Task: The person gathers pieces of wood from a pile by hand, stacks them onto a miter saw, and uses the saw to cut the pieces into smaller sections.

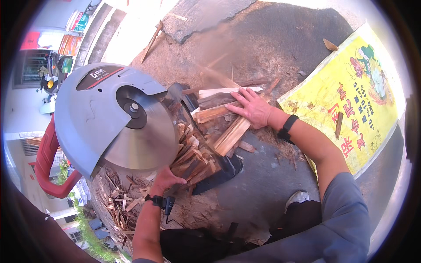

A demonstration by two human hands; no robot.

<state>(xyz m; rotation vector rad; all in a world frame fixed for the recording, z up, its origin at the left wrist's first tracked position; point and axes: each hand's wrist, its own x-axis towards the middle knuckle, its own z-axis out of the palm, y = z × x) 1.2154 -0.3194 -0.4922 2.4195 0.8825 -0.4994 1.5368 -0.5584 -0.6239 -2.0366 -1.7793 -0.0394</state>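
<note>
Well, red handle (44,162): neither hand is on it.
Saw blade (147,149): bare below its grey guard (83,109); no teeth can be made out, so it is wisest treated as spinning.
Left hand (165,180): just beside the blade's lower edge, thumb stretched out, fingers mostly hidden; I cannot tell whether they pinch anything. Farther back would be safer.
Short pieces (193,164): heaped between blade and black base (228,168); a stick should clear them better than fingers.
Split wood (232,136): strips lie under and beside the right hand (254,109); bedding them flat should prevent jumping.
Right hand: fingers fanned over the wood; steady downward pressure, well apart from the blade, suits.
Guard label (100,78): dark panel, pale marking, red stripe.
Left wrist device (168,204): small, black, one pale figure.
Yellow sheet (307,98): big red characters, smaller dark lines with numerals, cartoon artwork.
</note>
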